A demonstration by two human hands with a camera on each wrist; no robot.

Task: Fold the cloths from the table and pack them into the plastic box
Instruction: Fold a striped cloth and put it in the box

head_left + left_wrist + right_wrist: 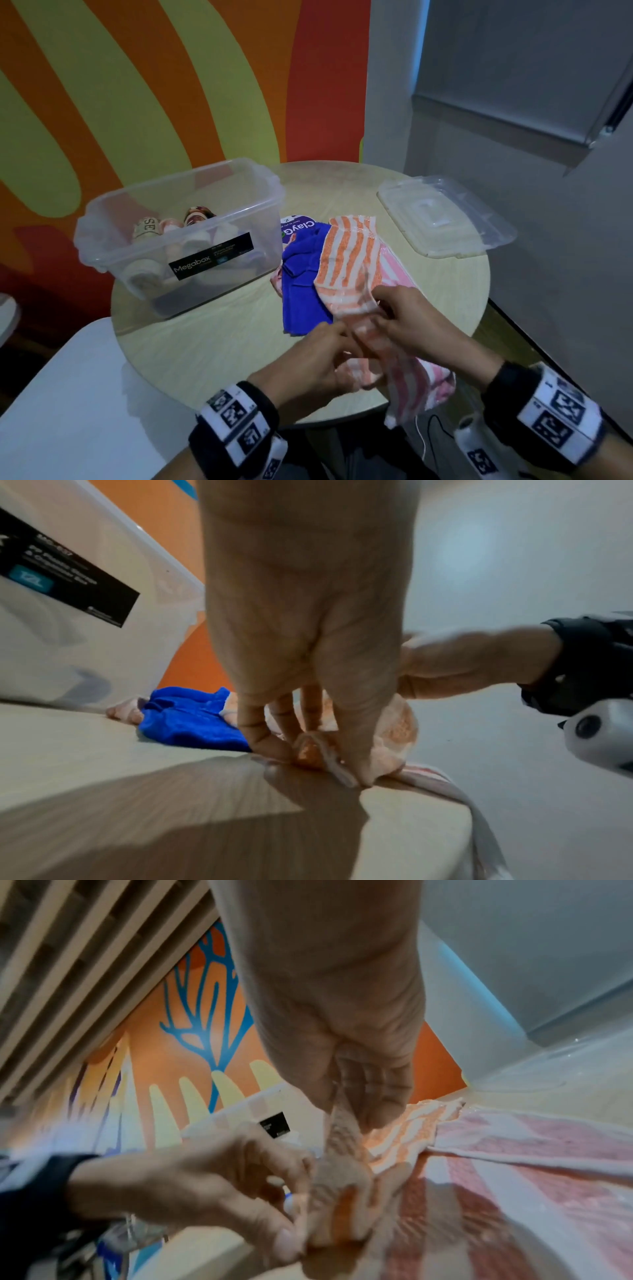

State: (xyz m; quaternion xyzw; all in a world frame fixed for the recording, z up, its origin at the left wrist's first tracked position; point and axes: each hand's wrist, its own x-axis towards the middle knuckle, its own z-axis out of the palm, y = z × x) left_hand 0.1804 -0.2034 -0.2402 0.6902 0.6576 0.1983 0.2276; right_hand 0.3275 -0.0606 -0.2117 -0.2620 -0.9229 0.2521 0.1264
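An orange-and-white striped cloth [346, 260] lies on the round table, over a pink-striped cloth [421, 383] that hangs off the near edge. A blue cloth [303, 281] lies to its left. My left hand [322, 356] pinches the orange cloth's near corner [308, 750] against the tabletop. My right hand [407, 318] pinches the same cloth's edge [342, 1131] just beyond and lifts it a little. The clear plastic box [102, 212] stands at the table's left with rolled items inside.
The box's clear lid [445, 219] lies at the table's far right. A purple printed packet [296, 226] peeks out behind the blue cloth. A white surface [68, 411] adjoins the table at the near left. The wall stands close behind the box.
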